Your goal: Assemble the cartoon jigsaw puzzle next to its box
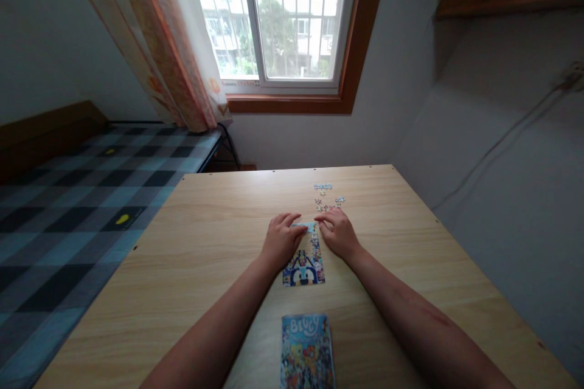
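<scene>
A partly assembled jigsaw puzzle (pixel 304 276) lies on the wooden table, with a blue cartoon dog's face along its near side. Bare table shows in a gap in its middle. My left hand (pixel 283 242) rests over the puzzle's upper left part, fingers apart and thumb tip touching the light blue top strip. At the upper right corner is my right hand (pixel 338 233), its fingers bent and slightly apart at the edge. I see no piece in either hand. Beyond the right hand lie several loose puzzle pieces (pixel 323 186), some in a short row.
Close to me on the table (pixel 210 243) sits a box (pixel 306 349) with "Bluey" lettering. A bed with a checked cover (pixel 91 194) stands to the left. Behind are a curtain (pixel 168 42) and a barred window (pixel 296 24). A cable (pixel 497 140) runs along the right wall.
</scene>
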The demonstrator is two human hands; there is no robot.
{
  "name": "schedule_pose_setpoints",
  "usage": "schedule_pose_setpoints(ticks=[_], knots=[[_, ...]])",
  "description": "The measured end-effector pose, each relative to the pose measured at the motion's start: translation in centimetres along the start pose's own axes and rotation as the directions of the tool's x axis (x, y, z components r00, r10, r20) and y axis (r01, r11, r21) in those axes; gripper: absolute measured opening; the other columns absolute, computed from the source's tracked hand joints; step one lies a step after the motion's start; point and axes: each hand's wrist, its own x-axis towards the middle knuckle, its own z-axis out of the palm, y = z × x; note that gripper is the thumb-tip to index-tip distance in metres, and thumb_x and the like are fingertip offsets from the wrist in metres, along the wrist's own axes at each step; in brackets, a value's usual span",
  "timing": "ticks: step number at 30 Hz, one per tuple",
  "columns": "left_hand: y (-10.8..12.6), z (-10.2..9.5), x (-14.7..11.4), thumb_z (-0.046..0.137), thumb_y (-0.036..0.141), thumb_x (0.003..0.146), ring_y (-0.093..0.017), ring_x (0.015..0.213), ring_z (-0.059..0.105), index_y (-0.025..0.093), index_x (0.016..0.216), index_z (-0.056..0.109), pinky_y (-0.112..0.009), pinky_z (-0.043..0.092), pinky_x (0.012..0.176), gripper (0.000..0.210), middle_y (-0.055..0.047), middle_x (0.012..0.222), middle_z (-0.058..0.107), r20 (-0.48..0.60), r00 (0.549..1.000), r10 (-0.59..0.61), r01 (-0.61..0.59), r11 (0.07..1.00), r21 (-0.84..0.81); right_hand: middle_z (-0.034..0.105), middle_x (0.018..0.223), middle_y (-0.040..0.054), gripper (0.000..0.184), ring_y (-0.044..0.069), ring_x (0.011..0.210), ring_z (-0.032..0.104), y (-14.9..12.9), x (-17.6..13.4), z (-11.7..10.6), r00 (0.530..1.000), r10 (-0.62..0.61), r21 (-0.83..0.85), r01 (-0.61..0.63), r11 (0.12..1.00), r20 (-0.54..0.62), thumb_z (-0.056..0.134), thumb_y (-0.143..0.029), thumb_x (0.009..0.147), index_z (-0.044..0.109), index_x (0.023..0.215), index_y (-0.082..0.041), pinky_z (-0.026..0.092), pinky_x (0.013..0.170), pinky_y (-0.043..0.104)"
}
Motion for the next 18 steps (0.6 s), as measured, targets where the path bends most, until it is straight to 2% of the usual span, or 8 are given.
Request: schedule_pose_setpoints(ticks=[4,10,18], knots=[[-0.02,-0.13,0.09,0.066,0.031,0.093,-0.03,0.115,0.059,0.033,0.099,0.082,-0.051,0.049,0.101,0.018,-0.007,0.124,0.072,0.008,1.0,-0.015,0.015,1.0,0.004,0.078,0.095,0.0046,0.018,0.025,0.097,0.067,0.0,0.01,0.12,1.0,0.004,0.007,-0.004,1.0,-0.016,0.06,-0.016,0.089,0.077,0.092,-0.024,0.043,0.106,0.046],[-0.21,-0.02,0.17,0.067,0.029,0.092,-0.031,0.119,0.058,0.034,0.108,0.081,-0.052,0.049,0.102,0.022,-0.008,0.132,0.068,0.019,1.0,-0.022,0.022,1.0,0.019,0.078,0.094,0.0049,0.019,0.024,0.095,0.067,-0.03,0.11,0.16,0.999,0.001,0.023,0.0,1.0,-0.045,0.06,-0.017,0.09,0.077,0.091,-0.024,0.045,0.104,0.046],[-0.48,0.33,0.21,0.066,0.033,0.093,-0.032,0.121,0.058,0.037,0.105,0.081,-0.053,0.049,0.102,0.019,-0.01,0.134,0.067,0.052,0.998,-0.028,0.027,1.0,0.014,0.074,0.096,0.0077,0.02,0.026,0.099,0.064,-0.24,0.16,-0.02,0.992,0.001,0.023,0.002,1.0,-0.126,0.058,-0.017,0.09,0.077,0.091,-0.022,0.049,0.095,0.044]])
